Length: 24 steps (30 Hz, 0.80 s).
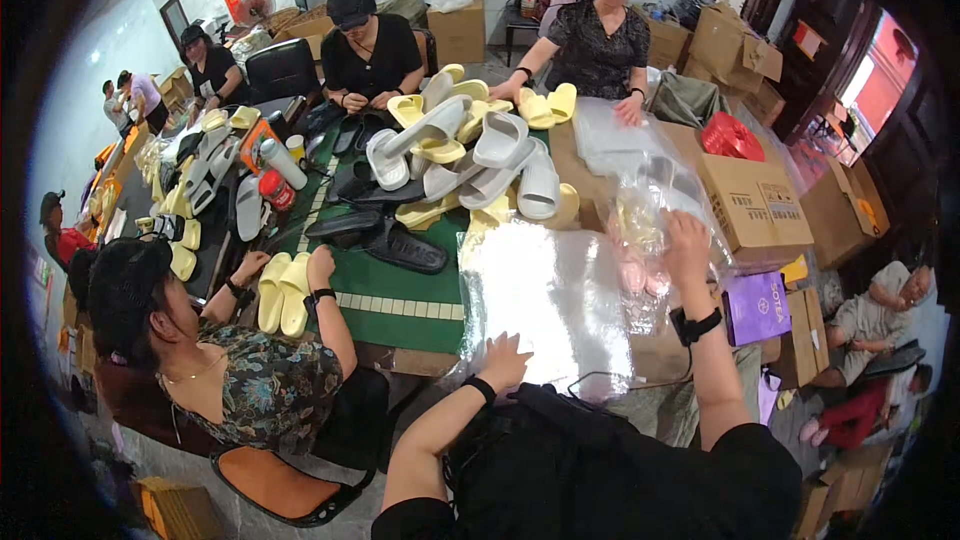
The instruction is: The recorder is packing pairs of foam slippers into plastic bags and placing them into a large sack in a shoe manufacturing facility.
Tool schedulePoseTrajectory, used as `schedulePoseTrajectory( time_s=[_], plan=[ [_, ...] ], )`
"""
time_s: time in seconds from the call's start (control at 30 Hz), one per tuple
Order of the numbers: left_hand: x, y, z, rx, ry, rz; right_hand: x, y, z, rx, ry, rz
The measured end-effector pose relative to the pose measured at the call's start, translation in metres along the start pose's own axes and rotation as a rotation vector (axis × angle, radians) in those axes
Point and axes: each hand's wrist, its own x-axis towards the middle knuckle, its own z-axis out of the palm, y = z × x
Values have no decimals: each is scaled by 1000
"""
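Note:
My left hand (505, 360) lies with fingers spread at the near edge of a glossy stack of clear plastic bags (540, 290). Further right, my right hand (687, 245) has its fingers bent down on a clear plastic bag (715, 230), seemingly gripping it. Beside that hand, pink slippers (640, 275) and something pale yellow (640, 220) show through clear plastic. Beyond the stack rises a heap of slippers, with a grey slipper (540, 185) at its near side and a black slipper (405, 245) to its left.
A co-worker at left holds yellow slippers (283, 295). Across the table, another person's hand touches yellow slippers (548, 105); a third person sits beside them. A cardboard box (755, 210) and a purple box (757, 308) stand at right. A red-lidded jar (277, 190) and bottle (283, 163) stand left.

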Motion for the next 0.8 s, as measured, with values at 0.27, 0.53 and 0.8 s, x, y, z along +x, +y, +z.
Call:
schedulePoseTrajectory(
  time_s=[0.27,0.53,0.8],
  plan=[
    [-2,-4,6,-81,12,16,-111,-7,66,-73,-698,226],
    [14,-15,-28,-244,-10,3,-153,-135,86,366,-1004,77],
    [65,-110,-64,-770,508,-502,-221,-175,116,466,-1221,-280]
  ],
)
